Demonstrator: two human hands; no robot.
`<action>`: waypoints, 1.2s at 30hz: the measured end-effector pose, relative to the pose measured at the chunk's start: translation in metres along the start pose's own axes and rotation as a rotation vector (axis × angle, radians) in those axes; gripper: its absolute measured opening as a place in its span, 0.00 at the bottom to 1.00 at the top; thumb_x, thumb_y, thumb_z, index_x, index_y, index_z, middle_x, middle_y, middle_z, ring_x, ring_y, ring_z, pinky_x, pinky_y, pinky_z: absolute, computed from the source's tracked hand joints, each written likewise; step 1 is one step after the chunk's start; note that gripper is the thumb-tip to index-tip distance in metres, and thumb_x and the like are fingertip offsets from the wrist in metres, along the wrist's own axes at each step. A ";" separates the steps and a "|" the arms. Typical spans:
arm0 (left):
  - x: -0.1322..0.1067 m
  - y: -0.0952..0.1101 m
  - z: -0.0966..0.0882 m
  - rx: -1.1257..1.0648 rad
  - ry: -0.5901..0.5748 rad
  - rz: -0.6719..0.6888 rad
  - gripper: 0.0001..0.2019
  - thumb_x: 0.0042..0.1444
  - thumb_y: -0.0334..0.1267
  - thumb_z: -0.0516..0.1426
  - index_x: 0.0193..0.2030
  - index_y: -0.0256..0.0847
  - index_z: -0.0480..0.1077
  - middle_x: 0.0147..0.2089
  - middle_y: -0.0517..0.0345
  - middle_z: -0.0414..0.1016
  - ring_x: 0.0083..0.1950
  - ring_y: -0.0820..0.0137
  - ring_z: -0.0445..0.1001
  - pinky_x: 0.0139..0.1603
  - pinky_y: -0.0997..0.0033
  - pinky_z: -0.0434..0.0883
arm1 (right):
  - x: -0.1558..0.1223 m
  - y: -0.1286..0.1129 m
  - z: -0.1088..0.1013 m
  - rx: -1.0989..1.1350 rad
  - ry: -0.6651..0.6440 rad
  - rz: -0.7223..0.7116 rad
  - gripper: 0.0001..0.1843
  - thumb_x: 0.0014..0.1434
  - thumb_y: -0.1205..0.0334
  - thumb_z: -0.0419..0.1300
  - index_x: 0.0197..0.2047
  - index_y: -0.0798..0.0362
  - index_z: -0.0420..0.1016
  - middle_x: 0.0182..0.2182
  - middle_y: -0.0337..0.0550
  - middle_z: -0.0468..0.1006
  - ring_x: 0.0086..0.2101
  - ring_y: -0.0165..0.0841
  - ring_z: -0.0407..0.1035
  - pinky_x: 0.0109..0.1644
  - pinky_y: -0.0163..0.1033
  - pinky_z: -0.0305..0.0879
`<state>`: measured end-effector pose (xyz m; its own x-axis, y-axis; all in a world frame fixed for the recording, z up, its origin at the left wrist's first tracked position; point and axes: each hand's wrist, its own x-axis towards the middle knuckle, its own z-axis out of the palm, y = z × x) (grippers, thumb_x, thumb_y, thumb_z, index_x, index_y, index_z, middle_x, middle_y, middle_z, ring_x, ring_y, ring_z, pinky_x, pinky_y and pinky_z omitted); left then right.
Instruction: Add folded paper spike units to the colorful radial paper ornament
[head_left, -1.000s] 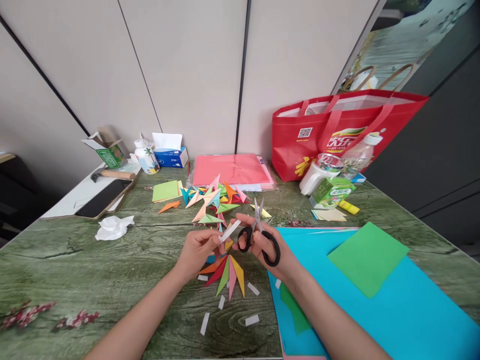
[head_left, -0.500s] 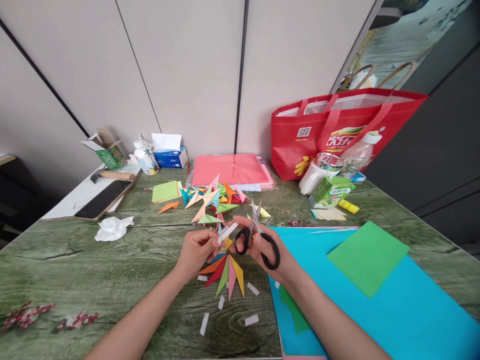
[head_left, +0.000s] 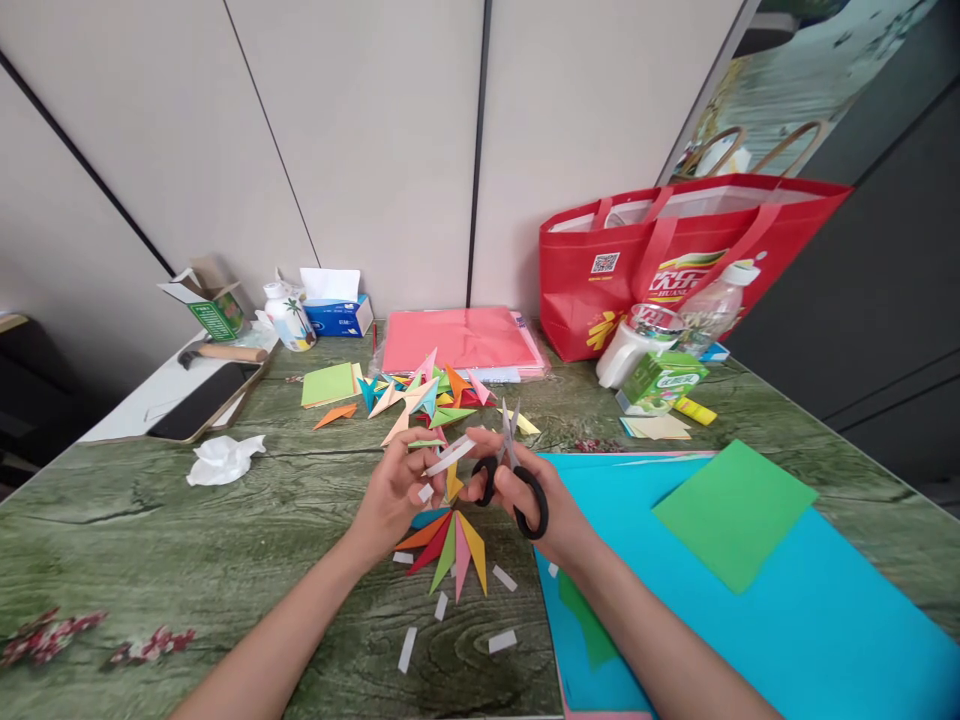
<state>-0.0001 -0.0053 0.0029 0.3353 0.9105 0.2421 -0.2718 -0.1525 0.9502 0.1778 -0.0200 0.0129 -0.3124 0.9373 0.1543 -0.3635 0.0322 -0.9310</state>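
My right hand (head_left: 536, 495) is closed round black-handled scissors (head_left: 508, 455), whose blades point up and stand slightly apart. A white paper-like strip (head_left: 451, 457) stretches from my left hand (head_left: 397, 495) to the fingertips of my right. The left fingers are curled on the strip's near end, and a small white piece (head_left: 425, 493) shows by the left thumb. Just below both hands lies a fan of folded paper points (head_left: 450, 550) in several colours. Small white strips (head_left: 503, 641) are scattered around it. Behind the hands is a pile of folded paper pieces (head_left: 424, 395).
Blue paper sheets (head_left: 780, 620) with a green square (head_left: 735, 515) lie to the right. A red bag (head_left: 585, 300), a green carton (head_left: 660, 382) and a bottle stand behind. At left are a crumpled tissue (head_left: 225, 460), a phone (head_left: 199, 400) and a hammer (head_left: 232, 352).
The left hand has shifted, its fingers now more raised and curled. A small white piece now shows by the left thumb. The scissors have turned slightly and moved a little left.
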 end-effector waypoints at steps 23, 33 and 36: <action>-0.008 -0.004 -0.003 1.196 -0.049 0.729 0.22 0.53 0.29 0.55 0.56 0.39 0.59 0.43 0.49 0.73 0.43 0.68 0.73 0.44 0.71 0.72 | 0.003 -0.002 0.001 0.214 0.118 0.064 0.27 0.54 0.51 0.59 0.55 0.52 0.64 0.37 0.46 0.73 0.37 0.35 0.67 0.41 0.42 0.65; -0.006 -0.006 -0.006 1.319 -0.138 0.609 0.23 0.57 0.30 0.51 0.60 0.38 0.53 0.43 0.46 0.68 0.42 0.67 0.71 0.38 0.69 0.71 | 0.003 -0.002 0.003 0.226 0.083 0.103 0.29 0.52 0.51 0.60 0.56 0.53 0.64 0.30 0.43 0.74 0.33 0.33 0.68 0.43 0.44 0.63; -0.006 -0.008 -0.007 1.332 -0.151 0.563 0.25 0.57 0.31 0.50 0.62 0.40 0.50 0.44 0.46 0.66 0.43 0.66 0.70 0.39 0.68 0.71 | 0.003 0.000 0.004 0.206 0.072 0.108 0.29 0.52 0.51 0.60 0.55 0.54 0.64 0.30 0.44 0.74 0.32 0.33 0.68 0.43 0.44 0.62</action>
<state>-0.0068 -0.0071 -0.0078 0.5815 0.5754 0.5751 0.5972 -0.7820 0.1786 0.1735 -0.0186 0.0142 -0.2985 0.9541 0.0264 -0.5052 -0.1345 -0.8525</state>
